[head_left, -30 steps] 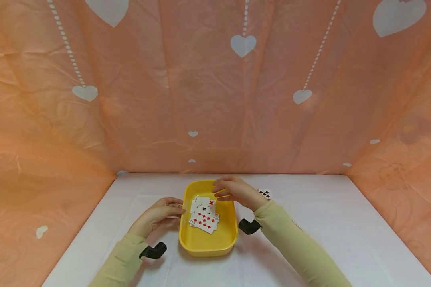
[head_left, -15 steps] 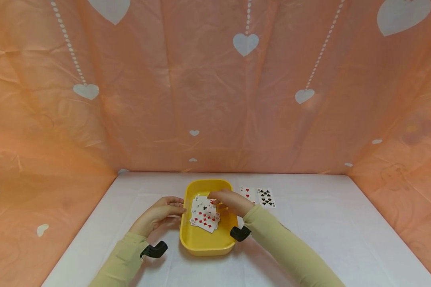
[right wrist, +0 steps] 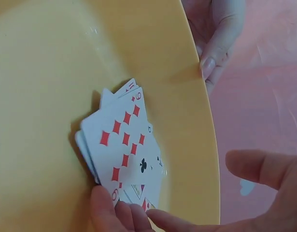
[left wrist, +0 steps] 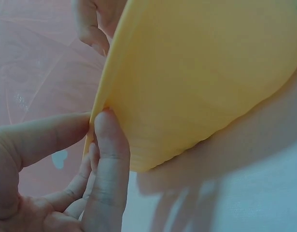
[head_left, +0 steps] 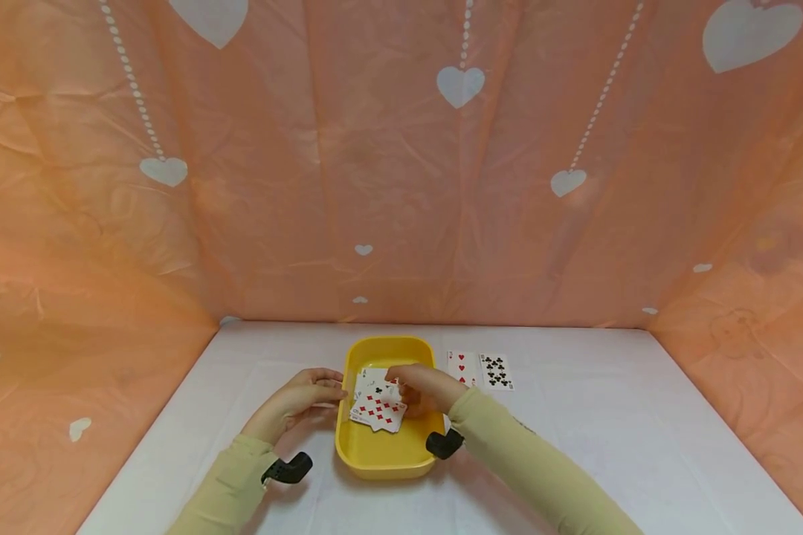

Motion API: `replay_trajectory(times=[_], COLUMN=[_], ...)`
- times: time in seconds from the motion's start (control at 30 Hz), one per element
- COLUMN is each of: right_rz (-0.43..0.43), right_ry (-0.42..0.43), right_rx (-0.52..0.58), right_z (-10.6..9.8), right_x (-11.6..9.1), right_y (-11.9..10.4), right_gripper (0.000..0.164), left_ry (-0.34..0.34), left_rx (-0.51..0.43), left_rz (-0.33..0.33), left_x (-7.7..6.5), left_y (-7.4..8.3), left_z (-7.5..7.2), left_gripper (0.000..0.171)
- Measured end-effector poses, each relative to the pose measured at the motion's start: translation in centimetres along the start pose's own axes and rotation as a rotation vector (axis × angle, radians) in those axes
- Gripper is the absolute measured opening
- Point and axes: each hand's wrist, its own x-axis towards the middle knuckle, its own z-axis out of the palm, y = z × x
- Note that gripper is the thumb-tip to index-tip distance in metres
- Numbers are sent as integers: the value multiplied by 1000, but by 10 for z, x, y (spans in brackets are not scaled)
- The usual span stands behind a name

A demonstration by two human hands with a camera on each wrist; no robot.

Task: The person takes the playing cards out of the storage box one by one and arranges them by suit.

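Observation:
A yellow plastic tray [head_left: 384, 469] stands on the white table, holding a loose pile of playing cards [head_left: 378, 410]. A red diamonds card [right wrist: 120, 137] lies uppermost, partly over an ace of clubs. My left hand [head_left: 297, 401] pinches the tray's left rim; its thumb and fingers meet across the edge in the left wrist view. Inside the tray, my right hand [head_left: 428, 386] has bent fingers at the near edge of the pile in the right wrist view. Its thumb [right wrist: 257, 166] stays apart from the cards. Some cards beneath are mostly covered.
On the table right of the tray, a hearts card [head_left: 462, 367] and a clubs card [head_left: 497, 371] lie face up side by side. An orange cloth [head_left: 401, 186] with white hearts hangs behind and along both sides. Black wrist mounts [head_left: 289, 468] jut from the sleeves.
My right hand has come left and down from the tray's far right rim to the cards, uncovering the hearts card outside. The pile has shifted slightly left. My left hand keeps its place.

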Motion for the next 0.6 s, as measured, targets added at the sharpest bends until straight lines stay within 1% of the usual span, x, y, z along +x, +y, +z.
replay_trajectory(times=[0.07,0.2,0.37,0.43,0.5,0.6], right_rz=[-4,-22,-40,-38,-43,-54], right_ry=[-10,-44,-113,-123,-128,-138], right_rx=[1,-20,-82,-103,-138,-172], right_z=[-1,-2,-3,-3,-2,-1], right_x=[0,1,1,2,3,4], right_y=[1,3,5,4,4,4], right_gripper=[20,23,11,10,11,25], left_ry=[-2,-26,-41,-38,-41,-49], left_rx=[-9,-28,-27,-22,-25,-34], left_rz=[1,11,34,41,47,46], left_x=[0,-2,-4,-4,-3,-3], left_y=[0,-2,-3,-3,-3,-3], left_z=[0,0,0,0,0,0], left_gripper=[43,44,43,43,44,45])
